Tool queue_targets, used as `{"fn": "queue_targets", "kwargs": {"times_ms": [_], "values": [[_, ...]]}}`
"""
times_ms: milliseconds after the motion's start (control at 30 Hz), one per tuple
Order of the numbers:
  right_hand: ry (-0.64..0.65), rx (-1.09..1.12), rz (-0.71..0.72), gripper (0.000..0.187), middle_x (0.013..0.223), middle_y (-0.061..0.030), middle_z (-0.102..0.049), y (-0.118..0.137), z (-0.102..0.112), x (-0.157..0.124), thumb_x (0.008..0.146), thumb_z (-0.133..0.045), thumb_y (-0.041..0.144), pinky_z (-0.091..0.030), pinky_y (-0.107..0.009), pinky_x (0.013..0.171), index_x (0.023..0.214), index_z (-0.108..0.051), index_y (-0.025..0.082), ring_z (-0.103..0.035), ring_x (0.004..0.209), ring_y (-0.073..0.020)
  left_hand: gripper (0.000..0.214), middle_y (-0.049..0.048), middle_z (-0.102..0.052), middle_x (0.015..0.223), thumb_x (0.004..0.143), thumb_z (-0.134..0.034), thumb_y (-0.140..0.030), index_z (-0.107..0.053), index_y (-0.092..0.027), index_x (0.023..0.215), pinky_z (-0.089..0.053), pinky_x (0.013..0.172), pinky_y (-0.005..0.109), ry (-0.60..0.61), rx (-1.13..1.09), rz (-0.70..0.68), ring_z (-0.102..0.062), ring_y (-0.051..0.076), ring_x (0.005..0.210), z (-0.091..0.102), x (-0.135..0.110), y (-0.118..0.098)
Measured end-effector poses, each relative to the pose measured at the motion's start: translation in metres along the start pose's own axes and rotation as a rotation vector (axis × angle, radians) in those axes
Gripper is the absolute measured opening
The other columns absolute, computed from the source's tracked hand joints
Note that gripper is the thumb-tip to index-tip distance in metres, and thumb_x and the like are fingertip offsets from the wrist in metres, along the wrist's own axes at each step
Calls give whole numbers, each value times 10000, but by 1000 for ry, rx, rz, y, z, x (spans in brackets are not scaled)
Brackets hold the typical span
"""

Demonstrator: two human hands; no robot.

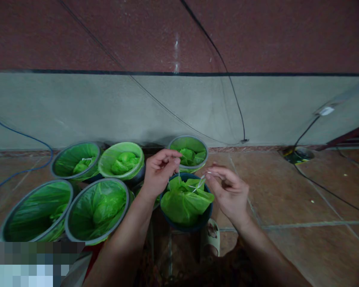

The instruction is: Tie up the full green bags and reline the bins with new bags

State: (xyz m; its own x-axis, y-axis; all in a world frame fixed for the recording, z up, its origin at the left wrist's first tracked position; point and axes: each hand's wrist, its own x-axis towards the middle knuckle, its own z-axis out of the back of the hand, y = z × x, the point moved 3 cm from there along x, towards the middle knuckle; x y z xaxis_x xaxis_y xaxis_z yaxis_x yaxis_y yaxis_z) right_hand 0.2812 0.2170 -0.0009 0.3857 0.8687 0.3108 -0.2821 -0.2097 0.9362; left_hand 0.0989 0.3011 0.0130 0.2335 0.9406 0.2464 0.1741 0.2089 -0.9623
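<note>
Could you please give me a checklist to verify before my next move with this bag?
1. Left hand grips the string: ok, pinched at the fingertips.
2. Right hand grips the string: ok, pinched too.
3. Bag sits in the blue bin: ok.
4. String knotted: cannot tell, too small.
5. Bag contents known: cannot tell, hidden.
6. Slipper apart from bin: cannot tell, very near.

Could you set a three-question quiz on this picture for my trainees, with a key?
1. True or false: the left hand rests flat on the tiled floor.
2. Choose one. The right hand has its grip on:
A. a slipper
B. white string
C. a grey bin rim
3. Fill in: the dark blue bucket nearest the hands holds a ____ bag.

Key: 1. False, it is raised. 2. B. 3. Green.
</note>
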Motion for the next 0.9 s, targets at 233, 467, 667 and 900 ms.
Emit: {"fn": "queue_targets", "kwargs": {"times_ms": [233,467,667,900], "values": [[279,482,-656,383,695,40,-597,-28,-47,-6,625,-800,333,-363,-193,462,948,-642,201,-466,520,-68,237,-27,-598,637,773,-689,-330,-682,-156,934,-414,597,204,134,-47,85,-528,89,592,-24,-3,17],[489,255,-436,196,574,53,-492,-41,-72,-18,745,-667,366,-321,-223,492,757,-573,194,-393,506,-84,355,28,-663,811,846,-601,-415,-638,-173,1103,-475,733,254,281,-52,145,-616,148,763,-35,-9,24],[468,349,-589,442,490,69,-420,-35,-54,-2,765,-622,619,-167,-193,373,754,-575,179,-272,403,-52,226,37,-695,887,910,-492,-334,-641,-199,1014,-465,819,278,6,365,231,-636,179,851,-10,-6,58],[389,523,-607,395,488,96,-326,-22,-18,26,731,-713,560,-130,-176,361,798,-596,189,-170,403,-38,277,31,-690,869,927,-463,-343,-693,-189,910,-450,823,259,567,281,213,-613,173,852,-42,-26,83]]}}
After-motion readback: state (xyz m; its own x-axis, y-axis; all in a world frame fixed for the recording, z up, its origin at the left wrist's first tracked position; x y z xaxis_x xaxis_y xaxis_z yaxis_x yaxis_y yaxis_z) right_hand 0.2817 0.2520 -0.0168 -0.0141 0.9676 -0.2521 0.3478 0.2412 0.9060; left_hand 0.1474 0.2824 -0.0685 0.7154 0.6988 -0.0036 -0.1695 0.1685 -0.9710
